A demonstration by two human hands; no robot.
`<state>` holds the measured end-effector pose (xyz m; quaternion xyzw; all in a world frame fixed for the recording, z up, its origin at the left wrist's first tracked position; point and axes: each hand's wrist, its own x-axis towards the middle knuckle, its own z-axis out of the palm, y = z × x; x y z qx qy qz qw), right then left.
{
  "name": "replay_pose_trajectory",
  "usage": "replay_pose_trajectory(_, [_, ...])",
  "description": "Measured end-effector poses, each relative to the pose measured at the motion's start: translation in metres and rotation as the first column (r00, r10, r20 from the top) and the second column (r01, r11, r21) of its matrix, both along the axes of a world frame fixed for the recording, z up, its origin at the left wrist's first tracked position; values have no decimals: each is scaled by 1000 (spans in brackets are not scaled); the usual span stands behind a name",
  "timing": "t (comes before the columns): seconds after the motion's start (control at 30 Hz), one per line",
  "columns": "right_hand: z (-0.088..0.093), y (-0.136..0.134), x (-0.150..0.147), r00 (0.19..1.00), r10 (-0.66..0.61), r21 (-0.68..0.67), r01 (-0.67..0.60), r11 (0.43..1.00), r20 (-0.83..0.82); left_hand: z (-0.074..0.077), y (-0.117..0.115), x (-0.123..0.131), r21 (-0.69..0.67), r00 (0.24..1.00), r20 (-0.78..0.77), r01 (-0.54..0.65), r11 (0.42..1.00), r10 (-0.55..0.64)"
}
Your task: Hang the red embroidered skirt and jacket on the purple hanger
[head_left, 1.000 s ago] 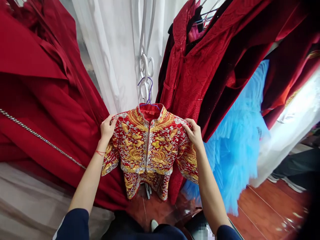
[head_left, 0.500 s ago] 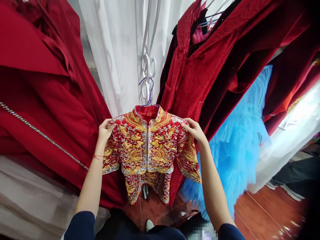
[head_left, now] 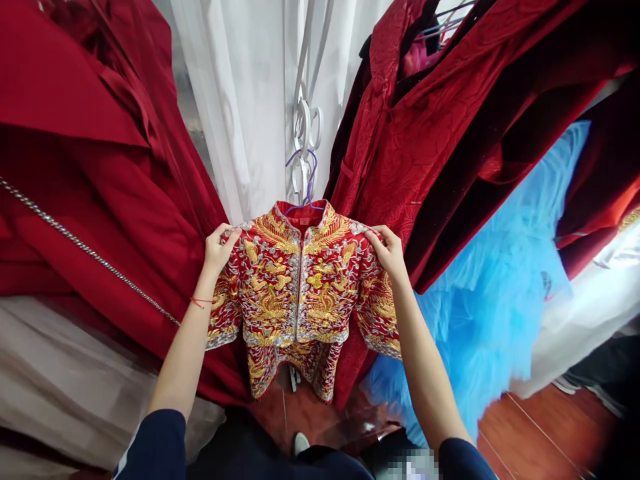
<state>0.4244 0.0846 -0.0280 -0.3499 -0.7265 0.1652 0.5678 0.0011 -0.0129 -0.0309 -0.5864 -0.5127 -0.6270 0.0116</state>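
A small red jacket (head_left: 300, 287) covered in gold and silver embroidery hangs in front of me on a purple hanger (head_left: 309, 180). The hanger's hook sits on a white ornate hook (head_left: 303, 133). My left hand (head_left: 219, 250) pinches the jacket's left shoulder, fingers closed on the cloth. At the other shoulder my right hand (head_left: 386, 252) grips the fabric the same way. A thin red string circles my left wrist. A matching embroidered skirt (head_left: 290, 367) shows below the jacket's hem.
Dark red garments (head_left: 90, 200) hang close on the left, one with a silver chain (head_left: 90, 253). More red garments (head_left: 440, 133) hang to the right, over a blue tulle dress (head_left: 490, 287). White curtain (head_left: 240, 100) behind. Red wooden floor (head_left: 540, 440) below.
Both hands have stayed on the jacket's shoulders. The jacket and hands have risen slightly in view, and the scene has shifted a little to the right.
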Motion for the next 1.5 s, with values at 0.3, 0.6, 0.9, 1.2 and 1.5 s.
replay_pose_trajectory(0.3, [52, -6, -36, 912, 124, 51, -156, 986, 392, 56, 15, 23, -291, 881, -444, 32, 956, -165])
replay_pose_trajectory(0.6, [65, 11, -54, 953, -7, 231, -67, 971, 304, 71, 28, 43, -44, 861, -488, -191, 981, 146])
replay_pose_trajectory(0.9, [51, 5, -22, 919, -19, 73, -11, 997, 394, 43, 7, 3, -303, 945, -295, 46, 952, -140])
replay_pose_trajectory(1.2, [-37, -1, 11, 982, -119, -67, 110, 992, -145, -34, -2, -6, 15, 966, 20, -257, 966, 257])
replay_pose_trajectory(1.5, [-59, -4, 12, 973, -66, -161, 31, 986, -219, -53, -15, -18, -87, 965, 43, -253, 963, 257])
